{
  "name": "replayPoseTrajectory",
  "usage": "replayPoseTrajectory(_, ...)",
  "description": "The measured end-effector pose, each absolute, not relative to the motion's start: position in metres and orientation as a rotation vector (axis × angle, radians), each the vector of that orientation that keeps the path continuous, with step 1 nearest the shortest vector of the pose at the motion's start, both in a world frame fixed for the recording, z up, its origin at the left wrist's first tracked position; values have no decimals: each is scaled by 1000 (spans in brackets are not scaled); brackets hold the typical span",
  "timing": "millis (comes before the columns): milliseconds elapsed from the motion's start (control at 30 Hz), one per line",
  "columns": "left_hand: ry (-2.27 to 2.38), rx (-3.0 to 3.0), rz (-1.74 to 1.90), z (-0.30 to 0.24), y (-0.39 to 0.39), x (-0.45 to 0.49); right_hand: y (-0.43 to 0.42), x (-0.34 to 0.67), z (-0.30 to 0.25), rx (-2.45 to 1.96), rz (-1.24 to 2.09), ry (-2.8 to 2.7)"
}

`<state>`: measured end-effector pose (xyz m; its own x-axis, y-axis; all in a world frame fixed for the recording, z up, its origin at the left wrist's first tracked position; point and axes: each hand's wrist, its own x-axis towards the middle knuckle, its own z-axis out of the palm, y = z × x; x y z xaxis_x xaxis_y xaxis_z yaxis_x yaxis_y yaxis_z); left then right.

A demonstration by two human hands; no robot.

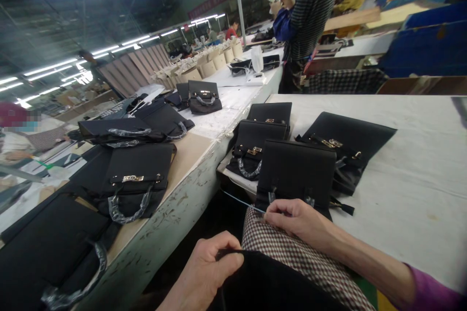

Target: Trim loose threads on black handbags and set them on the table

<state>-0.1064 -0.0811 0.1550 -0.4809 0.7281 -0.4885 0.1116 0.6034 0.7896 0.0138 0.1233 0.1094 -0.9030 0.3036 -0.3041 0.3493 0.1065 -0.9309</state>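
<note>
Low in the middle, my left hand (209, 267) pinches the upper edge of a black piece (277, 282), which looks like a bag and lies over my lap. Its lower part runs out of view. My right hand (299, 223) has thumb and fingers closed on the end of a thin pale-blue strip (241, 200); whether this is a cord or a stick I cannot tell. The strip slants up to the left over the gap between tables. Just behind my right hand a black handbag (297, 167) rests at the table edge. Checked cloth (292, 257) covers my leg.
More black handbags with gold clasps (332, 144) and plastic-wrapped handles lie on the white table (419, 194). Others crowd the long left table, including a handbag (138, 172) near its edge. A person in a striped top (314, 14) stands beyond; another sits at left.
</note>
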Motion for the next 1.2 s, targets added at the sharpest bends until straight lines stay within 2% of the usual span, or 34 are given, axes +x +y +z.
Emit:
replayPoseTrajectory(367,1731,401,1066,136,-87,-118,180,-2,32,1144,-2202,2329)
replayPoseTrajectory(567,1709,395,1046,127,-82,-121,236,-2,32,1474,-2309,2404)
replayPoseTrajectory(667,1722,411,1025,125,-77,-120,260,0,42,1607,-2223,2493)
replayPoseTrajectory(833,1788,469,998,134,-68,-114,267,5,63,1818,-1865,2686)
replayPoseTrajectory(900,1801,509,985,142,-64,-110,249,11,77,1746,-1769,2781)
replayPoseTrajectory(967,1809,559,968,151,-60,-106,217,22,96,1486,-1769,2827)
replayPoseTrajectory(1000,1813,589,957,155,-57,-104,199,29,107,1299,-1799,2813)
replayPoseTrajectory(1100,1842,654,918,164,-51,-98,142,49,136,377,-1821,2431)
replayPoseTrajectory(1200,1858,675,902,165,-46,-92,108,58,144,268,-1764,2453)
